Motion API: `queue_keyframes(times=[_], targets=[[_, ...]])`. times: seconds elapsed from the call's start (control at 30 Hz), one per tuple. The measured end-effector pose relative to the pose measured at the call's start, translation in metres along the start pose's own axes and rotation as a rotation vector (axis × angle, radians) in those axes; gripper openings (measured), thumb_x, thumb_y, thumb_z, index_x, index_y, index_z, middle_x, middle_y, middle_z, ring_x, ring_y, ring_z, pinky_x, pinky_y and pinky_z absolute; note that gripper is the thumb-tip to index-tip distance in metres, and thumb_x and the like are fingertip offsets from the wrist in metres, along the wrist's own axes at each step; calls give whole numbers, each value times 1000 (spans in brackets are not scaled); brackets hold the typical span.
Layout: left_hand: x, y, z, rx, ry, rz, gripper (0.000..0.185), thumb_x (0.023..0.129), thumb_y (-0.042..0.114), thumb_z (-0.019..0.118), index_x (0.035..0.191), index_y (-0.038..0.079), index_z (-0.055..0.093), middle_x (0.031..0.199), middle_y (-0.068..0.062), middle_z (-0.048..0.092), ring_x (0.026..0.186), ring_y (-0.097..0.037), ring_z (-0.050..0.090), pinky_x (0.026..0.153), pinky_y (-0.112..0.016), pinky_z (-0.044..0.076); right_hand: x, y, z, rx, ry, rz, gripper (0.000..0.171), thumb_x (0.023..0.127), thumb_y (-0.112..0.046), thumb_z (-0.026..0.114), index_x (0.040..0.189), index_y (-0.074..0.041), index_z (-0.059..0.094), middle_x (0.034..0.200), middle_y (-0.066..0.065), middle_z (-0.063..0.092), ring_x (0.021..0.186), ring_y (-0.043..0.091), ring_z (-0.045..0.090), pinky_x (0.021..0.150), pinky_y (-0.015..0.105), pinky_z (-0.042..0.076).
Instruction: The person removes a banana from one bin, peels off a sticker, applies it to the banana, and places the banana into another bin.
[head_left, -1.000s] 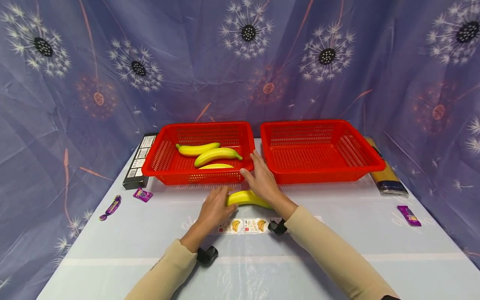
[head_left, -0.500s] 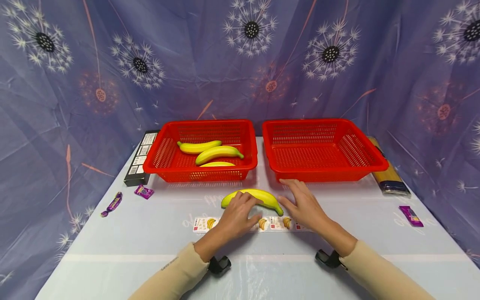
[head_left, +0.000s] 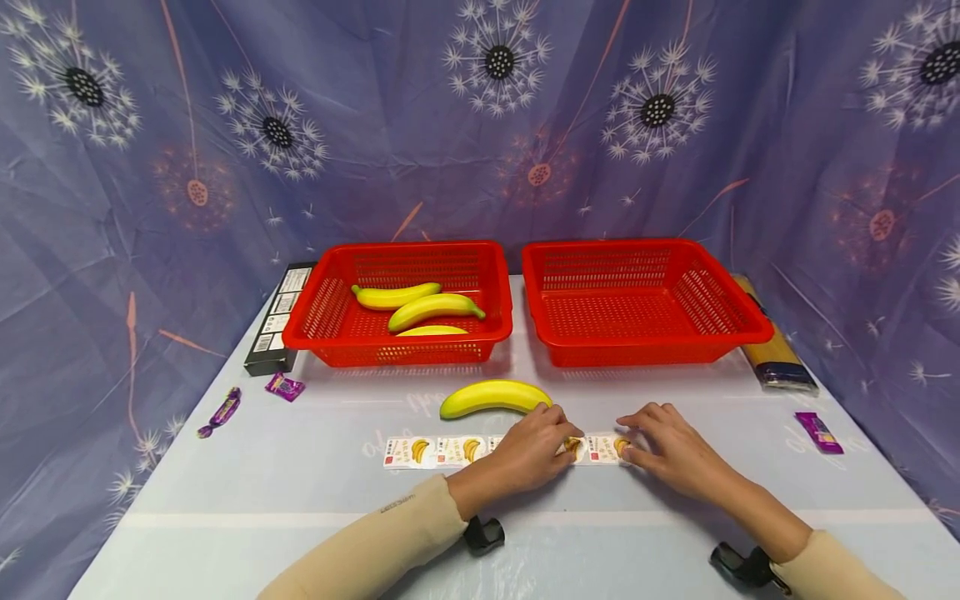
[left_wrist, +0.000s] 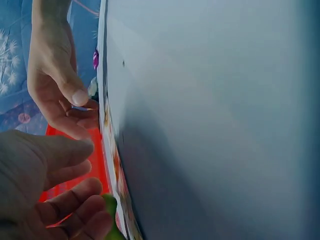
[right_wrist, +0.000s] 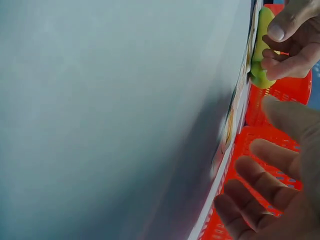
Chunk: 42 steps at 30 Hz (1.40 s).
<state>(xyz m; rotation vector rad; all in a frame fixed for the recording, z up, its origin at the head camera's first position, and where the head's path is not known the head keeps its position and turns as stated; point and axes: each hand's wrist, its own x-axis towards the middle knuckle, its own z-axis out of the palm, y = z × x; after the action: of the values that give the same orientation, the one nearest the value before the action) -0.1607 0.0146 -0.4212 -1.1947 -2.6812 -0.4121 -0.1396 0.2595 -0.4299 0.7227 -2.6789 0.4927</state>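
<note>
The banana [head_left: 491, 397] on the worktop [head_left: 300, 500] is yellow with a green tip; the label strip [head_left: 450, 451] is white, printed with small yellow bananas; both baskets [head_left: 637, 350] are red mesh; the worktop is pale blue-white; the backdrop [head_left: 480, 125] is violet-blue, patterned with white dandelion heads; the sleeves [head_left: 375, 550] are beige; the sweets at far left [head_left: 285, 387] are purple.

1. Left hand [head_left: 534, 452]: bare, with no glove, ring or watch visible.
2. Right hand [head_left: 672, 447]: bare, likewise unadorned.
3. Long beige close-fitting fabric sleeves [head_left: 375, 546] cover both forearms to the wrist.
4. Small dark lettering is printed near the left cuff; illegible.
5. Black plastic wrist-mounted camera brackets [head_left: 483, 535] sit under each wrist.
</note>
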Motion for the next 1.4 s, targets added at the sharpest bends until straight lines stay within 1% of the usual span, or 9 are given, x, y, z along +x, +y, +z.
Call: queue_keyframes(times=[0.2,0.37,0.5,0.67,0.87,1.07,1.17,1.23,1.4], targets=[[2,5,4,21,-21,0,15,85,21,66,99,20,71,88,5,56,82,-10,48,66,-15,38,-2,4,4,-17,-69,1,42,67,-24,83,106,-15,68,91,-9,57,88,5,44,73,28,43],[2,5,7,60,-1,13,12,85,19,65,95,20,72,86,4,56,79,-10,48,68,-16,39,-1,4,6,-28,-135,34,38,70,-27,80,106,-17,70,90,-10,54,87,5,42,72,25,40],[2,4,8,79,2,18,12,84,21,67,95,20,72,86,4,56,79,-10,48,71,-17,39,-1,4,6,-45,-154,30,36,71,-27,80,105,-18,71,89,-9,53,87,5,41,70,24,38],[2,3,10,88,0,17,11,82,23,70,93,21,72,87,5,56,80,-10,47,72,-17,38,-1,4,7,-49,-128,10,33,70,-26,81,101,-20,71,89,-9,53,86,5,40,70,25,37],[3,2,10,60,-6,-7,13,80,22,71,93,21,73,86,5,55,79,-10,45,70,-16,36,-2,6,10,3,-71,-22,31,66,-20,83,92,-21,66,89,-11,54,87,2,37,71,24,38],[2,2,11,42,-15,-19,15,81,22,70,96,21,73,88,5,56,79,-10,44,70,-16,35,-1,2,13,140,-109,74,30,69,-11,80,88,-21,61,81,-13,51,80,3,37,67,20,36],[2,2,11,32,-17,-24,17,81,22,70,98,20,72,88,5,56,80,-9,44,71,-15,35,0,2,16,199,-87,112,28,71,-7,78,90,-18,62,76,-13,50,76,2,40,64,19,37],[2,2,10,24,-19,-26,18,81,22,70,99,19,72,89,5,56,80,-9,44,71,-15,35,0,2,18,208,-68,132,25,72,-6,77,91,-16,64,76,-14,50,74,0,41,63,19,38],[3,2,10,23,-19,-23,19,81,22,70,100,19,72,89,5,56,80,-9,44,71,-15,35,1,3,18,182,-30,142,20,72,-4,77,84,-18,68,76,-15,56,72,-1,42,61,20,38]])
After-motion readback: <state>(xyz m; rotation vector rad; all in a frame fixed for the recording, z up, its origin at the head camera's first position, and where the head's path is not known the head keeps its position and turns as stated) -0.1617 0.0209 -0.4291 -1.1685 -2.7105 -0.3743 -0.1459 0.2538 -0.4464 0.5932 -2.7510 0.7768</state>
